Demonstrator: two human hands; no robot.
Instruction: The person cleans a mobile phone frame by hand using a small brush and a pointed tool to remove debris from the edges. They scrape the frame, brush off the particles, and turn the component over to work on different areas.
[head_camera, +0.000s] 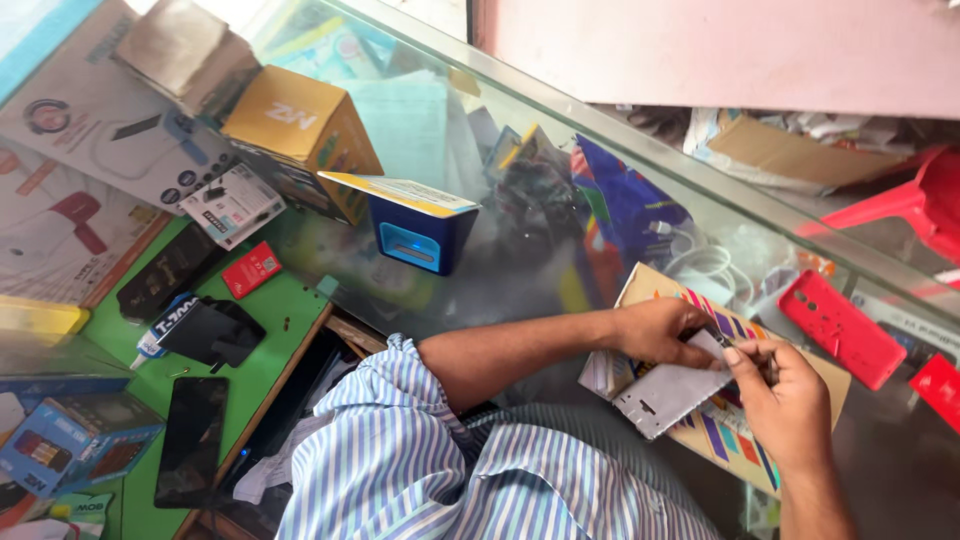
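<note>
Right hand (790, 405) + left hand (655, 330) grip grey panel (665, 395), prob. phone frame.

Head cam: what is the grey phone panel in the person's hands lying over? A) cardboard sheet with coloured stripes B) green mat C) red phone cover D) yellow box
A: the grey phone panel, held by the left hand and right hand, lies over the striped cardboard sheet on the glass counter.

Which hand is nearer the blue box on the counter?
Left. The left hand holds the grey panel on the blue box side; the right hand pinches its far edge, farther away.
</note>
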